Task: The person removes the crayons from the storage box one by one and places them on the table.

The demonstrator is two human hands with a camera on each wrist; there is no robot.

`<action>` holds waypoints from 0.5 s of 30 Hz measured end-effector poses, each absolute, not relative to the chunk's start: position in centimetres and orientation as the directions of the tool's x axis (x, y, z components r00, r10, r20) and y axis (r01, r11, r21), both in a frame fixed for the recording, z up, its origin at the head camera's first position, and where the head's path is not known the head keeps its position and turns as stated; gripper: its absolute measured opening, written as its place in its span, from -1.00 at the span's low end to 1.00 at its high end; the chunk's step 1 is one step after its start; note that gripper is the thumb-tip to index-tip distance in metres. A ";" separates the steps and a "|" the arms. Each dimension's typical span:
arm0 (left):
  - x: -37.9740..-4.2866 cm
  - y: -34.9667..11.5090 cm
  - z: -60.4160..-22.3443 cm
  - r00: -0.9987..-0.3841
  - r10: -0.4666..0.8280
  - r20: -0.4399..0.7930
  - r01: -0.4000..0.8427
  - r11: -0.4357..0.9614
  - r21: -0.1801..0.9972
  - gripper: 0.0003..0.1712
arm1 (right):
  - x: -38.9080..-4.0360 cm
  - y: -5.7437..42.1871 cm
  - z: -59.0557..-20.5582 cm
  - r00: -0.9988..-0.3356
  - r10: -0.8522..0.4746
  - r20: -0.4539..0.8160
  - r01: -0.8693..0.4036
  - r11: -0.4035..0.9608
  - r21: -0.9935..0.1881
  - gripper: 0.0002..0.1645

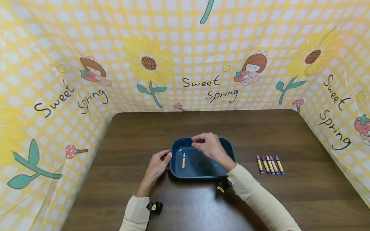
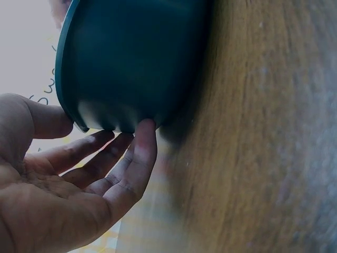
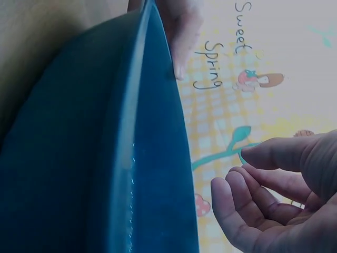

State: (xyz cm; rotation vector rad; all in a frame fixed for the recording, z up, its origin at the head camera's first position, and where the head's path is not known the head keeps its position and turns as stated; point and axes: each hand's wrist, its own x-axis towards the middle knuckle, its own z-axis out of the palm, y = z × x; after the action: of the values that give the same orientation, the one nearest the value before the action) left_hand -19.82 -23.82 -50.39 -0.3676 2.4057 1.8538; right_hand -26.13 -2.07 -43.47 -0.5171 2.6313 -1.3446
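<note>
A dark blue, rounded rectangular tray [image 1: 202, 177] sits on the table. My left hand [image 1: 157, 163] holds its left side, thumb at the rim and fingertips against the outer wall, as the left wrist view shows. One crayon [image 1: 183, 162] with a yellowish wrapper lies in the left part of the tray. My right hand [image 1: 210, 146] hovers over the tray toward its far rim, with fingers loosely bent. In the right wrist view the thumb [image 3: 279, 153] is close to the fingertips, and no object shows between them.
Several crayons [image 1: 270, 165] lie side by side on the brown wooden table [image 1: 138, 131], to the right of the tray. A yellow checked cloth [image 1: 185, 57] with flowers and lettering rises behind the table and along both sides.
</note>
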 end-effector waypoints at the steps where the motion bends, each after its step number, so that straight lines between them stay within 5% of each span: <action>1: -19.8 -23.8 -50.4 -0.968 -0.139 -0.211 -0.240 0.239 0.941 -0.57 | -26.1 -2.3 -43.6 -0.929 -0.368 0.023 -0.234 0.540 -0.809 -0.73; 15: -19.9 -23.9 -50.2 -0.964 -0.140 -0.228 -0.258 0.273 0.927 -0.58 | -25.6 -5.3 -45.4 -0.889 -0.450 -0.084 -0.224 0.589 -0.777 -0.71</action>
State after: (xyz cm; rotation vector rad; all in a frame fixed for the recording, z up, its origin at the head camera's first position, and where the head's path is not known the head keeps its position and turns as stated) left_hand -19.89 -23.93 -50.20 -0.3810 2.4241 1.7964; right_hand -25.59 -5.30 -45.40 -0.5540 2.5479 -1.1898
